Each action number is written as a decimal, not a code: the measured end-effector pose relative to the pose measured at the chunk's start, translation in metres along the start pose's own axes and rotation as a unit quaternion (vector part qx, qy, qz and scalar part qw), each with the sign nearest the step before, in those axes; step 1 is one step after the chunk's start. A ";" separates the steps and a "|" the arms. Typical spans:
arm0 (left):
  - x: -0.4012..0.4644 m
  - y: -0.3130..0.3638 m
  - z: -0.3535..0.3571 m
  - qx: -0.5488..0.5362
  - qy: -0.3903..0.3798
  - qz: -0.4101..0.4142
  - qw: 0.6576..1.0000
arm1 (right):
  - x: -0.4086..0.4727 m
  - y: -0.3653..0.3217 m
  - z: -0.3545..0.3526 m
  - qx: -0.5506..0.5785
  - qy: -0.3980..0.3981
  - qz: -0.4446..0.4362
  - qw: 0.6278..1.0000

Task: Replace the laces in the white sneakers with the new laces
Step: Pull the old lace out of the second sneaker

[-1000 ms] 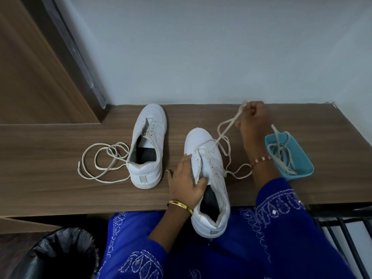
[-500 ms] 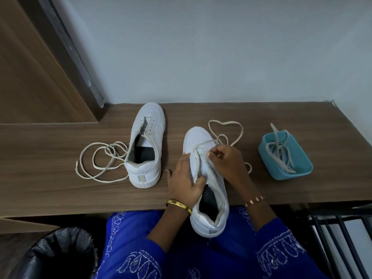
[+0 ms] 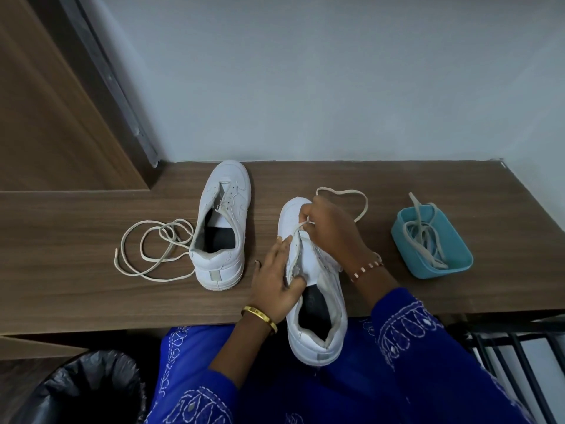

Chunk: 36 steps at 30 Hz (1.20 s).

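Two sneakers, toes toward wall. Your left hand (image 3: pixel 276 280) grips the near sneaker (image 3: pixel 315 289); your right hand (image 3: pixel 331 232) pinches its lace (image 3: pixel 342 194).

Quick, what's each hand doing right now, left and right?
Left hand: grips the side of the near sneaker, thumb inside the opening.
Right hand: fingers pinch the lace over the sneaker's front eyelets.
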<state>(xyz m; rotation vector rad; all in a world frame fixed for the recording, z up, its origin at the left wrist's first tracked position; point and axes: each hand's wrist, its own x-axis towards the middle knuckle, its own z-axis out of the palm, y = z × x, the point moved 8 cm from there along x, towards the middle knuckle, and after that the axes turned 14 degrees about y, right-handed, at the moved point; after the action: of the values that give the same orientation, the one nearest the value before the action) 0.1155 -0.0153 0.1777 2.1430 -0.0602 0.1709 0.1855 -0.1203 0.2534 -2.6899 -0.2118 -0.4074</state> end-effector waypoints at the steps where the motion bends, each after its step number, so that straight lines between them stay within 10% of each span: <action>1: 0.000 0.001 0.000 0.003 0.000 0.002 1.000 | 0.003 -0.003 -0.003 0.000 0.009 -0.008 1.000; 9: -0.004 0.006 -0.001 0.014 0.005 -0.003 1.000 | 0.027 -0.008 -0.028 0.135 0.102 0.093 0.981; 27: -0.009 0.001 0.000 -0.044 0.029 -0.034 0.998 | -0.061 0.028 -0.015 0.000 -0.026 0.150 0.988; 32: -0.008 0.002 0.001 -0.038 0.029 -0.034 0.998 | -0.046 0.042 -0.021 0.138 -0.098 0.210 0.963; 36: -0.007 0.004 0.001 -0.039 0.027 -0.035 0.998 | -0.030 0.057 -0.051 0.025 0.026 0.180 0.983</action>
<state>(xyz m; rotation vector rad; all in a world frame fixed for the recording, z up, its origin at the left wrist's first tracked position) 0.1078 -0.0183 0.1793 2.0589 0.0385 0.1832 0.1559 -0.1963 0.2673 -2.5896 0.2738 -0.3540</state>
